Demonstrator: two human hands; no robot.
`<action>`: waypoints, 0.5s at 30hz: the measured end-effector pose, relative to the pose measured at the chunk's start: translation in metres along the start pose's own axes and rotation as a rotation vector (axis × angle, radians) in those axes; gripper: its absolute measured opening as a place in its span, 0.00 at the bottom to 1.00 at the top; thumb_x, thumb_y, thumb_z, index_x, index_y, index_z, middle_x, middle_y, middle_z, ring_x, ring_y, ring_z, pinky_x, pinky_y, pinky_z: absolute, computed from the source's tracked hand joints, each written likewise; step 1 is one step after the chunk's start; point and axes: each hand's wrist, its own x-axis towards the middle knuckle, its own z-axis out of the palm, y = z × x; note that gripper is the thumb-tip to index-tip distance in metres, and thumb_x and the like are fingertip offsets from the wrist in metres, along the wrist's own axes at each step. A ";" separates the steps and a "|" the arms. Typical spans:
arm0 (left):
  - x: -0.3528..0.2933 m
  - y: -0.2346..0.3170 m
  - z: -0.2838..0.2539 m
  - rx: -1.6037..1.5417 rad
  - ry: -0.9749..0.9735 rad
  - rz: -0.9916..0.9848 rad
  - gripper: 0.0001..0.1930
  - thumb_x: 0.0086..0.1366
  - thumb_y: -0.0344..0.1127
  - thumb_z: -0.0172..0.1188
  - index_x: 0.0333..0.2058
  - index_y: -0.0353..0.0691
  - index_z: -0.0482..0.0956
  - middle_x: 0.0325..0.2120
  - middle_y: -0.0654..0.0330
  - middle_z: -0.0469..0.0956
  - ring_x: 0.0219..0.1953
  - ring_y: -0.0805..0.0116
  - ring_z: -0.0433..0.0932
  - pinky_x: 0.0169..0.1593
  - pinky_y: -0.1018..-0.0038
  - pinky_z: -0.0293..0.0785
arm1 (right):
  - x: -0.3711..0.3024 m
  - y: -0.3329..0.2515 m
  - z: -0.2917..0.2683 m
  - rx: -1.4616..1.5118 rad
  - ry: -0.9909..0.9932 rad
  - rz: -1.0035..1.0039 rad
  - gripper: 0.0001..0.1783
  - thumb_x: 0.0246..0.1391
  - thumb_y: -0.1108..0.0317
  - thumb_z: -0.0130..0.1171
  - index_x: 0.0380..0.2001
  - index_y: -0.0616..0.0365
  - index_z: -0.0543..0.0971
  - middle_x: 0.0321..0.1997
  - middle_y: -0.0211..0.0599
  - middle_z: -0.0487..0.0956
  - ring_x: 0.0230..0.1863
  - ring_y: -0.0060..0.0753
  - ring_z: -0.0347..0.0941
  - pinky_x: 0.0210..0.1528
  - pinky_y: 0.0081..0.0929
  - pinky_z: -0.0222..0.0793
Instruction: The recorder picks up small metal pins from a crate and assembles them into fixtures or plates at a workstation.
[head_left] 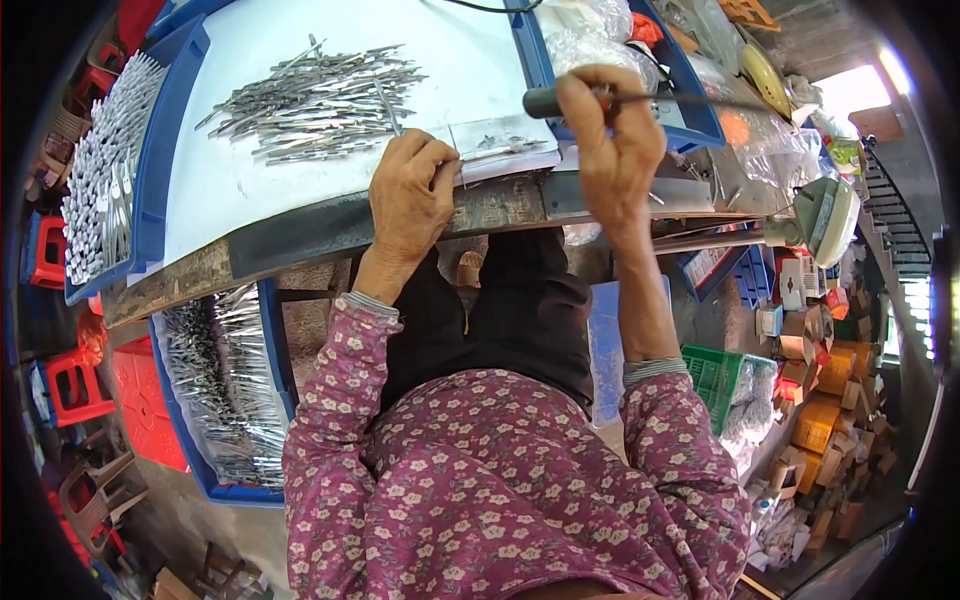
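My left hand (pixel 412 190) is closed at the front edge of the white-covered table, its fingertips pinching a thin metal strip (pixel 388 108) that points away from me. Just beyond it lies a loose pile of slim grey metal strips (pixel 310 110). Raised above the table's right part, my right hand (pixel 622 140) is closed around a tool with a dark rounded handle (pixel 541 103) and a long thin dark shaft (pixel 710 100) reaching right. The tool's exact kind does not show clearly. Between the hands, a grey-smudged white pad (pixel 500 150) lies at the edge.
A blue tray (pixel 150 190) of upright slim metal pieces stands at the left. Below the table sits another blue tray (pixel 205 470) with metal pieces. A lamp head (pixel 828 220) juts out at the right. Red stools (pixel 75 385), a green crate (pixel 708 385) and cardboard boxes (pixel 800 350) surround me.
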 end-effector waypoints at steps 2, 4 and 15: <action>0.004 0.005 0.003 -0.007 -0.004 0.029 0.03 0.47 0.24 0.60 0.23 0.34 0.75 0.21 0.59 0.70 0.26 0.64 0.71 0.29 0.73 0.65 | -0.020 0.030 0.001 -0.276 -0.305 -0.107 0.09 0.50 0.68 0.57 0.28 0.62 0.69 0.17 0.43 0.73 0.17 0.40 0.70 0.20 0.29 0.64; 0.002 0.002 0.002 0.030 -0.031 0.027 0.03 0.48 0.24 0.60 0.23 0.34 0.75 0.22 0.59 0.70 0.26 0.63 0.71 0.30 0.73 0.66 | -0.022 0.034 0.010 -0.308 -0.294 0.026 0.10 0.49 0.68 0.57 0.27 0.62 0.69 0.17 0.48 0.70 0.21 0.53 0.69 0.22 0.34 0.63; 0.015 0.007 0.007 0.258 -0.155 0.212 0.05 0.46 0.26 0.59 0.25 0.38 0.74 0.26 0.57 0.69 0.32 0.58 0.70 0.36 0.67 0.67 | -0.035 0.031 -0.007 0.018 -0.088 0.422 0.10 0.53 0.66 0.54 0.31 0.64 0.73 0.20 0.33 0.71 0.20 0.20 0.66 0.22 0.19 0.65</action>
